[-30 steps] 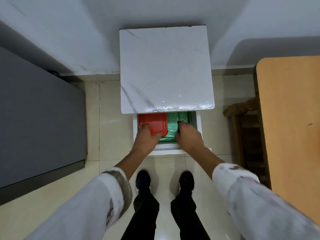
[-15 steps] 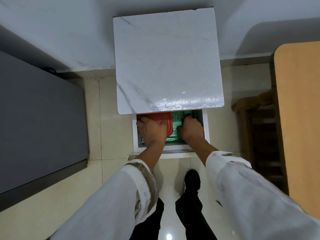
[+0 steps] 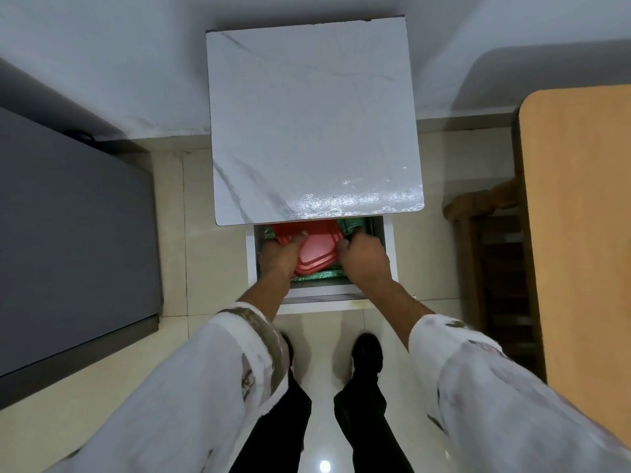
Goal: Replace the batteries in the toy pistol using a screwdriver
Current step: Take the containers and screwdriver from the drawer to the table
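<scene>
**Red box shifted in drawer, pistol not found yet**

The red plastic box (image 3: 316,249) with rounded corners was at the left wall of the white drawer (image 3: 251,254) a second ago. It now sits mid-drawer, skewed, over the crumpled green plastic (image 3: 319,275).

The left hand (image 3: 278,256) grips the box's left edge, thumb on the lid. The right hand (image 3: 363,256) is curled at its right edge; I can't tell what it holds.

My read is we're still searching. Toy pistol and screwdriver aren't in view, possibly in the box or under the white marble-look tabletop (image 3: 312,121).
</scene>
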